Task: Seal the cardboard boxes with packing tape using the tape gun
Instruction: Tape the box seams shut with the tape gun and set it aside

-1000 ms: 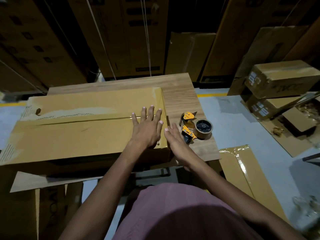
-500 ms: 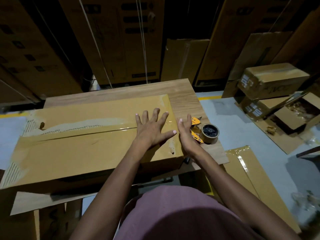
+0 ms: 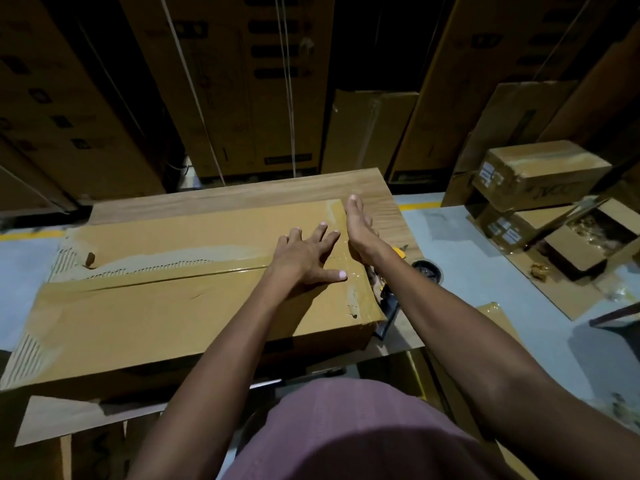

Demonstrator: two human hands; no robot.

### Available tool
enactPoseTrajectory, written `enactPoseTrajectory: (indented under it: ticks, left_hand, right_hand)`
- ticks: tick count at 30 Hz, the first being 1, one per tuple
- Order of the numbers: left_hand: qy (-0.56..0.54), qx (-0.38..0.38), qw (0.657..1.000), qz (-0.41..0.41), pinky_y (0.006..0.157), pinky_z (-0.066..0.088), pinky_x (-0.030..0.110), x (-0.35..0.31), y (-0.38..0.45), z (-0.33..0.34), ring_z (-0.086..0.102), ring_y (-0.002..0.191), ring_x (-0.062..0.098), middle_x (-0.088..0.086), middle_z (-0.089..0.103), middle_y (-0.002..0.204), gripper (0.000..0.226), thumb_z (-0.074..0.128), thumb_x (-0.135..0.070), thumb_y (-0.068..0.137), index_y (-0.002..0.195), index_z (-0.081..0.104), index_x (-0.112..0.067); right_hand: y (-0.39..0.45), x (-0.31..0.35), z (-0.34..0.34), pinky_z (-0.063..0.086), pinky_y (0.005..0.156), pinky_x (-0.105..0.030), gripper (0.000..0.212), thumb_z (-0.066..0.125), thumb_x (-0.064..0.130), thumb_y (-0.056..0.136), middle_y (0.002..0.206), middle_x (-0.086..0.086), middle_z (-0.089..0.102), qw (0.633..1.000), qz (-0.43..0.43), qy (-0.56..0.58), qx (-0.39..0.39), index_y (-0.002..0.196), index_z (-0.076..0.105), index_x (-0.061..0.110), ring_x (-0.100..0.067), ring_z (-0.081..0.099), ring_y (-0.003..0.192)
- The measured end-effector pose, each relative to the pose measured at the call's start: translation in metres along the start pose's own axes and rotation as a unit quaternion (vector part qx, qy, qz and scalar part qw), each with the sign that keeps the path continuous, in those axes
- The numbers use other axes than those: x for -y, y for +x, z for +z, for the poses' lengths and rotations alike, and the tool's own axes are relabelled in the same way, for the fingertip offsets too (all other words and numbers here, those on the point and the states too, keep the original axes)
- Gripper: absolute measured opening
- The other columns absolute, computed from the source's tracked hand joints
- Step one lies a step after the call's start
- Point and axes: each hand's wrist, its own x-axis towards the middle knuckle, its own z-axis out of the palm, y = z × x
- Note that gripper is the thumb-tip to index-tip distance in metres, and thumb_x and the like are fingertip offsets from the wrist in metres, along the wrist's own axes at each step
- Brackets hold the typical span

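Note:
A long flat cardboard box (image 3: 156, 317) lies on a wooden table (image 3: 277, 192), glossy brown tape running along its centre seam and over its right end. My left hand (image 3: 304, 254) lies flat with spread fingers on the box top near the right end. My right hand (image 3: 360, 226) stretches out straight along the box's right edge, fingers extended against the tape there. The orange and black tape gun (image 3: 424, 268) sits on the table just right of the box, mostly hidden behind my right forearm.
Tall cartons (image 3: 242, 81) stand in a row behind the table. Several smaller boxes (image 3: 536, 174), one open, are stacked on the floor at right. A taped flat carton (image 3: 491, 313) leans below the table's right side. Grey floor with a yellow line surrounds the table.
My right hand slid forward along the box's right edge, from near the tape gun to the far corner. My left hand stayed flat on the box top. The view tilted forward.

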Motion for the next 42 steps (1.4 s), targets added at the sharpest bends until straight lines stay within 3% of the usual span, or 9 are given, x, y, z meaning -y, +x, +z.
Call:
enactPoseTrajectory:
  ticks: [6,9,12,17,21,28,32,36,42]
  left_hand:
    - [-0.037,-0.001,0.999,-0.013,0.118,0.022,0.047,-0.003,0.001,0.003,0.011,0.151,0.039,-0.010,-0.009,0.170,0.114,0.060,-0.075,0.083,0.162,-0.009,-0.029]
    - [-0.040,0.011,0.999,-0.010,0.117,0.021,0.047,-0.003,0.002,0.002,0.010,0.151,0.039,-0.010,-0.010,0.170,0.115,0.060,-0.075,0.083,0.162,-0.010,-0.028]
    - [-0.039,0.007,0.999,-0.011,0.116,0.022,0.046,-0.003,0.003,0.004,0.012,0.149,0.038,-0.008,-0.008,0.170,0.117,0.060,-0.075,0.083,0.162,-0.011,-0.026]
    - [-0.070,0.010,0.997,-0.019,0.119,0.016,0.049,0.003,0.007,0.008,0.001,0.153,0.038,-0.012,-0.013,0.169,0.122,0.058,-0.081,0.079,0.161,-0.015,-0.028]
    - [-0.112,-0.008,0.994,-0.008,0.122,0.007,0.054,0.005,0.002,0.018,-0.009,0.154,0.038,-0.011,-0.021,0.167,0.120,0.057,-0.081,0.080,0.161,-0.014,-0.027]
    - [-0.128,-0.007,0.992,-0.002,0.123,-0.006,0.053,0.003,0.001,0.020,-0.020,0.153,0.037,-0.009,-0.027,0.166,0.116,0.055,-0.077,0.085,0.161,-0.015,-0.025]
    - [-0.142,-0.022,0.990,0.005,0.122,-0.008,0.053,0.005,0.000,0.023,-0.020,0.153,0.036,-0.009,-0.025,0.166,0.101,0.047,-0.073,0.092,0.161,-0.012,-0.028]
    - [-0.116,-0.149,0.982,-0.020,0.124,-0.003,0.050,-0.005,-0.006,0.045,-0.007,0.156,0.034,-0.010,-0.012,0.169,0.062,0.022,-0.047,0.108,0.163,-0.003,-0.029]
    - [-0.091,-0.187,0.978,-0.031,0.125,0.003,0.050,-0.008,-0.007,0.052,0.001,0.156,0.034,-0.008,-0.004,0.171,0.059,0.017,-0.041,0.109,0.163,0.002,-0.025]
  right_hand:
    - [-0.021,-0.019,0.005,0.007,0.121,-0.063,0.057,0.016,0.063,0.104,0.174,-0.001,0.001,0.994,0.002,-0.106,-0.012,0.160,0.012,0.053,-0.039,0.001,0.156]
    - [-0.001,-0.002,0.006,0.002,0.123,-0.058,0.060,0.018,0.049,0.109,0.174,-0.003,0.008,0.980,-0.024,-0.197,-0.018,0.166,0.006,0.036,-0.035,-0.009,0.158]
    - [0.026,0.012,0.010,0.004,0.123,-0.058,0.059,0.021,0.041,0.110,0.172,-0.005,0.019,0.962,-0.045,-0.265,-0.038,0.166,0.011,0.028,-0.036,-0.004,0.159]
    - [0.044,0.013,0.019,0.016,0.119,-0.053,0.050,0.020,0.033,0.111,0.157,-0.014,0.045,0.975,-0.014,-0.210,-0.064,0.155,0.038,0.018,-0.030,0.012,0.157]
    - [0.027,-0.007,0.019,0.024,0.116,-0.051,0.051,0.019,0.033,0.111,0.150,-0.016,0.051,0.976,0.024,-0.206,-0.067,0.139,0.056,0.011,-0.032,0.025,0.151]
    - [0.040,0.020,0.013,0.025,0.113,-0.050,0.055,0.020,0.034,0.112,0.145,-0.017,0.057,0.961,0.013,-0.268,-0.070,0.129,0.064,0.007,-0.033,0.033,0.145]
    - [0.051,0.019,0.012,0.026,0.115,-0.050,0.060,0.017,0.041,0.112,0.148,-0.020,0.053,0.966,0.006,-0.252,-0.051,0.138,0.059,0.006,-0.037,0.036,0.144]
    - [0.016,-0.017,0.008,0.027,0.114,-0.052,0.058,0.019,0.044,0.111,0.151,-0.021,0.049,0.964,-0.007,-0.264,-0.034,0.141,0.054,0.009,-0.039,0.034,0.145]
    - [-0.059,-0.062,0.000,0.021,0.118,-0.052,0.055,0.019,0.040,0.113,0.154,-0.024,0.045,0.955,0.008,-0.295,-0.017,0.139,0.052,0.004,-0.032,0.012,0.157]
